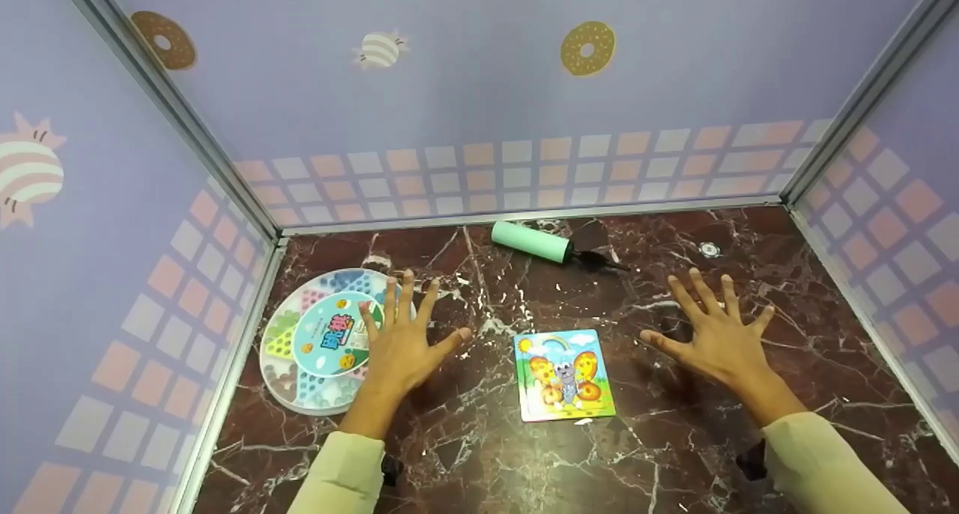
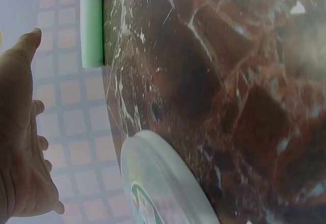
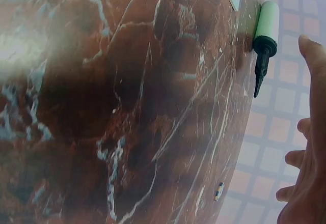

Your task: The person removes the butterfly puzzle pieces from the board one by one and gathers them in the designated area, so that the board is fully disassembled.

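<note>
My left hand [image 1: 404, 347] hovers with spread fingers above the right edge of a round board game box [image 1: 281, 375], which has a clear rim and a blue label. To the right, my right hand [image 1: 723, 347] is likewise spread wide, holding nothing, over the dark marble surface. Between the two hands lies a square butterfly picture puzzle [image 1: 566, 379] in bright colours. Farther back rests a mint green hand pump [image 1: 530, 242] with a black nozzle. In the left wrist view the box [image 2: 168, 178] sits below the left hand [image 2: 23, 132]. The pump [image 3: 267, 25] shows beyond the right thumb in the right wrist view.
A small round white disc [image 1: 709, 249] lies at the back right of the marble surface [image 1: 479, 469]. Lilac panels with pastel squares [image 1: 517, 173] enclose it at the back and both sides, with metal strips [image 1: 524, 216] along the bottom edges.
</note>
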The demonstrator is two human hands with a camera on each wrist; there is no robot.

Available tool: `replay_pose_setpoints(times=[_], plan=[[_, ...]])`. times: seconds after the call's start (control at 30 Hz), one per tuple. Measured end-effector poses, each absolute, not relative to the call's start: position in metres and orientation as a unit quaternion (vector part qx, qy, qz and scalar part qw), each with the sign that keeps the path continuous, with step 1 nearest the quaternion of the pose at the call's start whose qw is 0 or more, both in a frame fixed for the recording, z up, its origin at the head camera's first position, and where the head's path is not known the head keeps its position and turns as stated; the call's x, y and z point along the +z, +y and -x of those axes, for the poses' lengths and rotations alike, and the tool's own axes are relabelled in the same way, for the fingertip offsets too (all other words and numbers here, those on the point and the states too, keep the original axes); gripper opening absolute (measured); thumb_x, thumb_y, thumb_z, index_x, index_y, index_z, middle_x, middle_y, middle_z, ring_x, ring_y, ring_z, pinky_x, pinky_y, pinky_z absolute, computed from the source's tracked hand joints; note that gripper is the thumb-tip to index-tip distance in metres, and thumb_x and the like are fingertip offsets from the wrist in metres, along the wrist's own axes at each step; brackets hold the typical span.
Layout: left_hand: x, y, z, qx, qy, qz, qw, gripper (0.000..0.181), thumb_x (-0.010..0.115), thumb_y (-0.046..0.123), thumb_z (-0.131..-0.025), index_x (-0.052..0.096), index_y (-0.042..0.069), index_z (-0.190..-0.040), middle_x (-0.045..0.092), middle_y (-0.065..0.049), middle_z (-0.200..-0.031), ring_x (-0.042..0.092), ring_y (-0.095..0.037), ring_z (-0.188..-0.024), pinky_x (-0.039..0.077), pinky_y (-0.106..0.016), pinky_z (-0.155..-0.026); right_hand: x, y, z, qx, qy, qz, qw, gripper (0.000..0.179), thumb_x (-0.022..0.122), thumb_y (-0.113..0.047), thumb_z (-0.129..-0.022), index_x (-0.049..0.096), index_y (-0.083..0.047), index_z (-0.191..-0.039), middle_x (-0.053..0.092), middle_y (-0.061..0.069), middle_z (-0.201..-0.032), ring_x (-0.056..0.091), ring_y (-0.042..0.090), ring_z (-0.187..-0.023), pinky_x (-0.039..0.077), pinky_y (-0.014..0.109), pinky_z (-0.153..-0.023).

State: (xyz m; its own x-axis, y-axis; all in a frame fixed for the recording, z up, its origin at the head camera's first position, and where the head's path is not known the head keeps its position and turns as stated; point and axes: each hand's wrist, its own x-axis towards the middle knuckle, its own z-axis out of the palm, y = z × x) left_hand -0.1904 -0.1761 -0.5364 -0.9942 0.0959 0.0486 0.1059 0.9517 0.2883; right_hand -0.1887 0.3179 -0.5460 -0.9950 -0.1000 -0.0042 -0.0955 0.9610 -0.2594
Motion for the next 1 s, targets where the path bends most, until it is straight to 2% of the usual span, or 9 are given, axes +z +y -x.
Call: replay_pose_setpoints(times=[0.1, 0.3, 0.43, 0.57, 0.67, 0.77, 1.0], plan=[[-0.54, -0.169, 0.19, -0.142, -0.988, 0.057, 0.017, 0.103, 0.048, 0.089, -0.097, 0.015, 0.036, -0.179, -0.008, -0.006, -0.187, -0.01, -0.038, -0.174, -0.016, -0.077, -0.13, -0.548, 0.313, 0.191, -0.126, 0.991, 0.053, 0.01, 0.107, 0.052, -0.088, -0.097, 0.007, -0.037, -0.179, -0.001, 0.005, -0.188, -0.007, 0.054, -0.17, -0.022, 0.095, -0.11], [-0.547, -0.154, 0.186, -0.127, -0.989, 0.074, 0.013, 0.103, 0.047, 0.091, -0.097, 0.016, 0.038, -0.179, -0.006, -0.006, -0.188, -0.006, -0.038, -0.175, -0.006, -0.08, -0.132, -0.551, 0.303, 0.195, -0.121, 0.991, 0.063, 0.011, 0.107, 0.053, -0.088, -0.096, 0.008, -0.037, -0.179, 0.002, 0.006, -0.189, -0.005, 0.053, -0.171, -0.02, 0.095, -0.111], [-0.552, -0.142, 0.184, -0.141, -0.986, 0.088, 0.009, 0.101, 0.054, 0.085, -0.098, 0.018, 0.036, -0.178, -0.001, -0.008, -0.189, -0.003, -0.039, -0.175, -0.005, -0.08, -0.133, -0.553, 0.296, 0.196, -0.122, 0.99, 0.068, 0.013, 0.108, 0.054, -0.088, -0.095, 0.011, -0.036, -0.179, 0.007, 0.009, -0.188, -0.002, 0.053, -0.171, -0.017, 0.097, -0.111], [-0.559, -0.131, 0.184, -0.136, -0.985, 0.103, -0.002, 0.102, 0.05, 0.089, -0.097, 0.018, 0.037, -0.178, -0.003, -0.006, -0.188, -0.004, -0.037, -0.175, -0.008, -0.077, -0.133, -0.554, 0.287, 0.197, -0.122, 0.99, 0.072, 0.018, 0.108, 0.053, -0.089, -0.095, 0.015, -0.033, -0.179, 0.009, 0.01, -0.188, -0.002, 0.053, -0.171, -0.017, 0.096, -0.112], [-0.565, -0.122, 0.182, -0.127, -0.985, 0.119, -0.007, 0.102, 0.046, 0.091, -0.096, 0.018, 0.037, -0.178, -0.004, -0.006, -0.188, -0.004, -0.036, -0.175, -0.007, -0.078, -0.133, -0.556, 0.281, 0.198, -0.125, 0.989, 0.075, 0.021, 0.107, 0.053, -0.089, -0.095, 0.017, -0.033, -0.179, 0.008, 0.008, -0.188, -0.002, 0.052, -0.172, -0.019, 0.095, -0.112], [-0.571, -0.113, 0.179, -0.122, -0.983, 0.137, -0.011, 0.102, 0.047, 0.09, -0.097, 0.018, 0.035, -0.178, -0.001, -0.008, -0.188, 0.0, -0.038, -0.175, -0.003, -0.08, -0.133, -0.557, 0.274, 0.199, -0.13, 0.988, 0.079, 0.024, 0.107, 0.053, -0.089, -0.095, 0.017, -0.034, -0.179, 0.007, 0.007, -0.188, -0.003, 0.051, -0.172, -0.02, 0.095, -0.112], [-0.58, -0.096, 0.167, -0.128, -0.975, 0.179, -0.024, 0.096, 0.054, 0.086, -0.096, 0.033, 0.036, -0.175, 0.014, -0.015, -0.187, 0.01, -0.043, -0.174, 0.0, -0.084, -0.131, -0.56, 0.258, 0.202, -0.128, 0.987, 0.091, 0.026, 0.107, 0.053, -0.09, -0.094, 0.02, -0.034, -0.179, 0.009, 0.006, -0.188, 0.001, 0.049, -0.173, -0.015, 0.095, -0.114]])
